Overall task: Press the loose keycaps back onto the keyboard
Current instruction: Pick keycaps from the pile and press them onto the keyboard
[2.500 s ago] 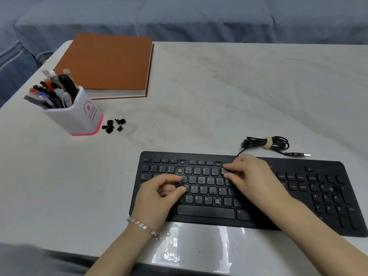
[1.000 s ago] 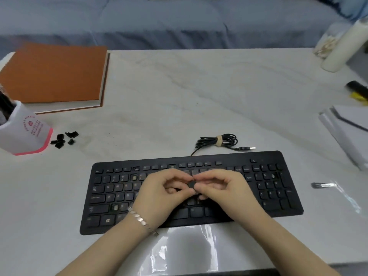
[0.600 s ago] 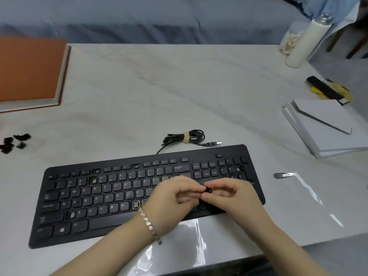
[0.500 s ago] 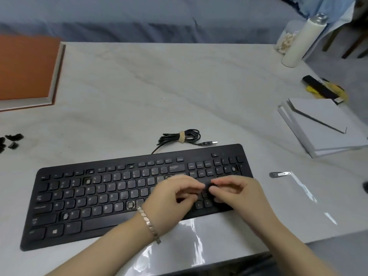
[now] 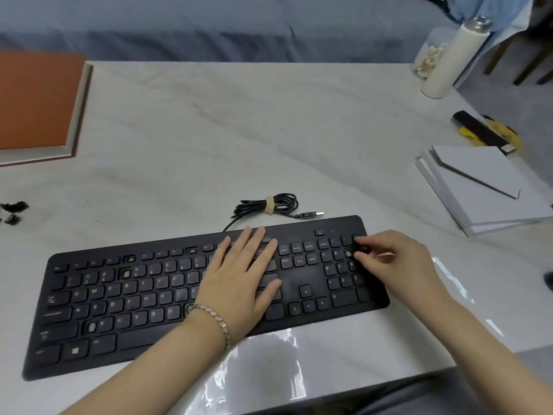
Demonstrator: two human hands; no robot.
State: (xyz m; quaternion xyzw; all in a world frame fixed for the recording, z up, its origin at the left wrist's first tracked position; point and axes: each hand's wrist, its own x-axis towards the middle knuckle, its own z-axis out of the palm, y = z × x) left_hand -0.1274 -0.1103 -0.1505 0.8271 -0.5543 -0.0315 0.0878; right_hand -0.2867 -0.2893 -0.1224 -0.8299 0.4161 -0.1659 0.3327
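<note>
A black keyboard [image 5: 149, 298] lies on the marble table, with several bare key sockets showing. My left hand [image 5: 239, 277] rests flat on the keys near the keyboard's middle right, fingers straight. My right hand [image 5: 389, 259] is over the number pad's top right corner and pinches a small black keycap [image 5: 362, 249] between thumb and fingertips, right beside a bare socket [image 5: 348, 253]. A few loose black keycaps [image 5: 12, 211] lie at the table's far left edge.
The keyboard's coiled USB cable [image 5: 269, 205] lies just behind it. An orange book [image 5: 36, 100] sits at the back left. White booklets [image 5: 484, 187], a black and yellow tool [image 5: 484, 133], a white bottle [image 5: 452, 58] and a jar stand on the right.
My hands have parted: the left one has spread flat onto the keys, and the right one has carried the keycap right to the number pad. The view has shifted rightward.
</note>
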